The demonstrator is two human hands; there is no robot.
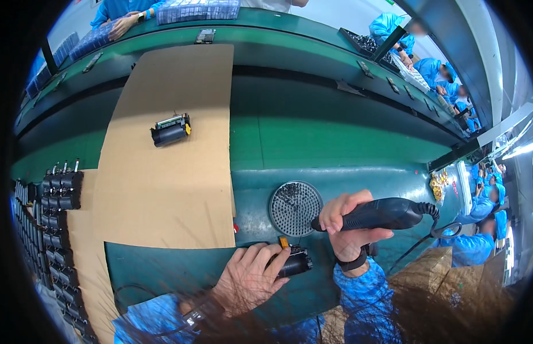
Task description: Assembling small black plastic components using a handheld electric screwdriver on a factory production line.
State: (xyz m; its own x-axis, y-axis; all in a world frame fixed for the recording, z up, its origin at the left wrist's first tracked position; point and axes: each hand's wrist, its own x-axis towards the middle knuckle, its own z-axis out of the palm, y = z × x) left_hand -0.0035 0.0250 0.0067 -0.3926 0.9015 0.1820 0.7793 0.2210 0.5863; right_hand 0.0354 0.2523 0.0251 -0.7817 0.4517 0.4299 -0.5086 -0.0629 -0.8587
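Note:
My left hand (252, 278) is closed around a black cylindrical device part (295, 262) lying on the green table. Beside its fingertips, an orange-yellow piece (284, 242) stands up from the part. In my right hand (349, 223) is a black electric screwdriver (384, 214), held level with its coiled cord trailing right. The screwdriver's front end points left, over the right edge of a round perforated tray (275, 221). Small dark screws (290, 195) are heaped in and scattered over that tray. Whether a screw sits on the driver's tip is too small to tell.
A cardboard sheet (169, 200) covers the table's left half, with another black device part (171, 130) on it. Rows of similar parts (63, 195) stand far left. Beyond runs a raised green shelf (278, 37) with circuit boards. People in blue work at the back and right.

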